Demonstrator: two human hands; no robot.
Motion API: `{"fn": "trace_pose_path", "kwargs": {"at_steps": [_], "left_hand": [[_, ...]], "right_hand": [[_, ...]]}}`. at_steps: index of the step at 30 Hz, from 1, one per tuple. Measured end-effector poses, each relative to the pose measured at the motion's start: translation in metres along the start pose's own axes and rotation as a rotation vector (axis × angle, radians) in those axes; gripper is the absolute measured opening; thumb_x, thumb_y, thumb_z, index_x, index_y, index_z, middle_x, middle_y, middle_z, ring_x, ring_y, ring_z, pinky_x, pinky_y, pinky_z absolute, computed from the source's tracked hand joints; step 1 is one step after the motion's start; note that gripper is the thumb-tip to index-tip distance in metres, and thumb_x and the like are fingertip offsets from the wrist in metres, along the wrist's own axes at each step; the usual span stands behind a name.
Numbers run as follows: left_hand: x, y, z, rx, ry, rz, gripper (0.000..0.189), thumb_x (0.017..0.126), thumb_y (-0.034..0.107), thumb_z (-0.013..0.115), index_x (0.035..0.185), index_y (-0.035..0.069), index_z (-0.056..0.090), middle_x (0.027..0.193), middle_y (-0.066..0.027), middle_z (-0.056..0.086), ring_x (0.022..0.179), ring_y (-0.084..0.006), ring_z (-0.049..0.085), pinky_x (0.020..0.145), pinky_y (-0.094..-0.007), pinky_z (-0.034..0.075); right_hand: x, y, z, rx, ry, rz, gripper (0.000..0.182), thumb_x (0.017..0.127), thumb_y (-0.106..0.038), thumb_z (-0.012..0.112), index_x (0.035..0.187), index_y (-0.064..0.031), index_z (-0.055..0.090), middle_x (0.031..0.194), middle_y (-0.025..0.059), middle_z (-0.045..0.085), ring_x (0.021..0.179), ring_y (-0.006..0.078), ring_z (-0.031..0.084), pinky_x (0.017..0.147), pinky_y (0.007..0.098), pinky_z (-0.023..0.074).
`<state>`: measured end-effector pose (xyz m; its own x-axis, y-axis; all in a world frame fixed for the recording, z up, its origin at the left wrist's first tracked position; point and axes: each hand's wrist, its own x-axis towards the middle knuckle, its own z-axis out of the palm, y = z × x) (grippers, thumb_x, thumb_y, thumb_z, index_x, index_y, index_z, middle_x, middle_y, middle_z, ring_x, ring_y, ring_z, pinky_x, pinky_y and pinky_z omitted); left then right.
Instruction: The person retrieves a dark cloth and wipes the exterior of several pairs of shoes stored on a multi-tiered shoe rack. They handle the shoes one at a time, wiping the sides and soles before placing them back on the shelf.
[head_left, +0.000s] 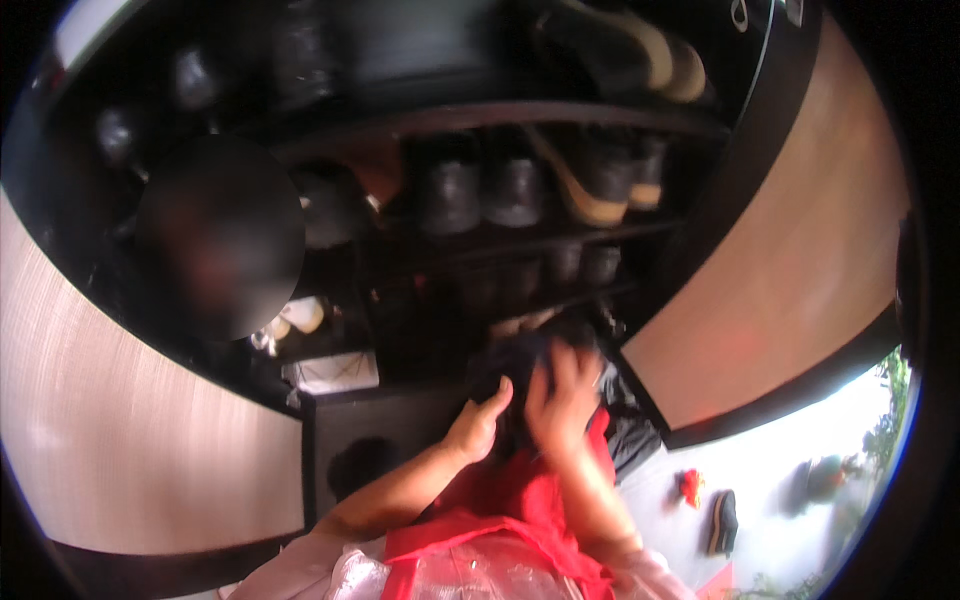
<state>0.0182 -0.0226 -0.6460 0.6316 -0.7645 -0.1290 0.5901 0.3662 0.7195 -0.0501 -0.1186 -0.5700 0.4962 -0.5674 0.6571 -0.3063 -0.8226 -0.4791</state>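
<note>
My left hand (478, 426), thumb pointing up, holds the near left side of a dark item (495, 367), possibly a shoe or cloth; its exact kind is unclear. On the right side of that item lies my right hand (561, 397), blurred, with its fingers bent over it. Whether those fingers grip is not plain. A red apron (517, 495) spreads beneath both forearms. Just beyond the hands stands a dark shoe rack (480, 255) with black shoes (513, 191) on its shelves.
Open cabinet doors stand at the left (165, 420) and right (757, 300). A white box (337, 373) sits on a low shelf. Black plastic (630, 435) lies right of my hands. A single dark shoe (723, 523) and a small red item (691, 487) rest on the pale floor.
</note>
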Motion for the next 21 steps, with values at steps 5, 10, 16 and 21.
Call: {"fn": "trace_pose_path", "kwargs": {"at_steps": [5, 10, 16, 21], "left_hand": [[-0.025, 0.032, 0.053, -0.201, -0.089, -0.123, 0.056, 0.095, 0.040, 0.054, 0.127, -0.006, 0.051, 0.129, -0.0143, 0.056, 0.117, -0.0223, 0.056, 0.105, -0.0340, 0.040], [-0.025, 0.063, 0.088, -0.256, -0.023, 0.107, 0.052, 0.098, 0.037, 0.049, 0.132, -0.002, 0.048, 0.129, -0.0129, 0.056, 0.117, -0.0240, 0.054, 0.102, -0.0376, 0.041], [-0.025, 0.120, 0.135, -0.436, -0.305, 0.187, 0.058, 0.100, 0.042, 0.038, 0.139, -0.002, 0.040, 0.140, -0.0180, 0.046, 0.129, -0.0315, 0.044, 0.110, -0.0449, 0.033], [-0.057, 0.135, 0.166, -0.235, -0.210, 0.194, 0.058, 0.099, 0.037, 0.045, 0.140, -0.003, 0.036, 0.141, -0.0176, 0.044, 0.131, -0.0305, 0.042, 0.112, -0.0438, 0.030]], "right_hand": [[0.091, 0.043, -0.006, 0.028, 0.171, 0.076, 0.037, 0.082, -0.018, 0.066, 0.119, -0.0156, 0.059, 0.100, 0.0180, 0.055, 0.092, 0.0385, 0.056, 0.073, 0.0450, 0.0494], [0.026, 0.030, -0.024, 0.469, 0.038, -0.141, 0.040, 0.078, -0.007, 0.062, 0.118, -0.0072, 0.056, 0.104, 0.0217, 0.053, 0.091, 0.0394, 0.054, 0.081, 0.0439, 0.0468], [-0.083, 0.063, -0.033, 0.970, -0.728, 0.230, 0.030, 0.075, -0.002, 0.060, 0.104, -0.0032, 0.060, 0.094, 0.0133, 0.057, 0.088, 0.0242, 0.058, 0.079, 0.0321, 0.0478], [-0.054, 0.096, -0.045, 1.075, -0.647, 0.535, 0.029, 0.080, 0.001, 0.055, 0.109, -0.0013, 0.057, 0.093, 0.0051, 0.059, 0.090, 0.0140, 0.057, 0.080, 0.0271, 0.0470]]}}
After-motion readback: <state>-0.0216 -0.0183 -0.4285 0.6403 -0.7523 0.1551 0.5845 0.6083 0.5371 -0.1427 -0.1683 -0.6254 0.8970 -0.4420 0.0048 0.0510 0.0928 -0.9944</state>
